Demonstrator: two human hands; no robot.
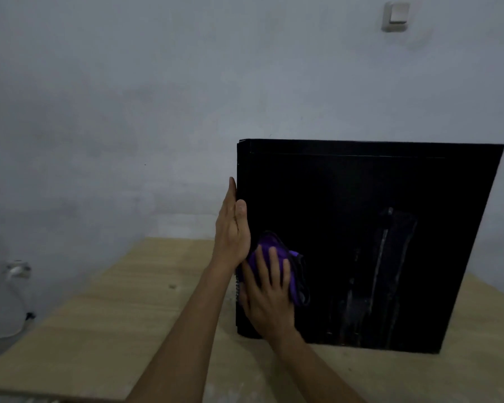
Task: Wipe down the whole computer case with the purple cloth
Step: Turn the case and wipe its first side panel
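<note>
Nearest to me, my right hand point(266, 289) lies flat on the purple cloth point(277, 266), fingers spread and nearly straight, pressing the bunched fabric against the near side panel of the computer case point(361, 242). It is an open grip: the palm and fingers push the cloth onto the panel and nothing curls round it. The cloth sits low on the panel, close to its left edge, with folds of it showing above and to the right of my fingertips.

Just above and left of that, my left hand point(232, 228) stands upright with the fingers straight and together, laid along the left vertical edge of the case. The thumb rests on the near panel just inside that edge, and the fingers run up the side that I cannot see. This grip is open too, a flat hand against the edge.

The case stands upright on the pale wooden surface point(114, 315), towards its right half, with the broad black side panel facing me. Its long axis runs left to right, and the narrow end under my left hand points left. Pale streaks show on the lower right part of the panel.

Farther off is a grey wall point(128, 97), with a light switch point(394, 16) high on the right and a socket with a cable point(16, 270) low on the left
</note>
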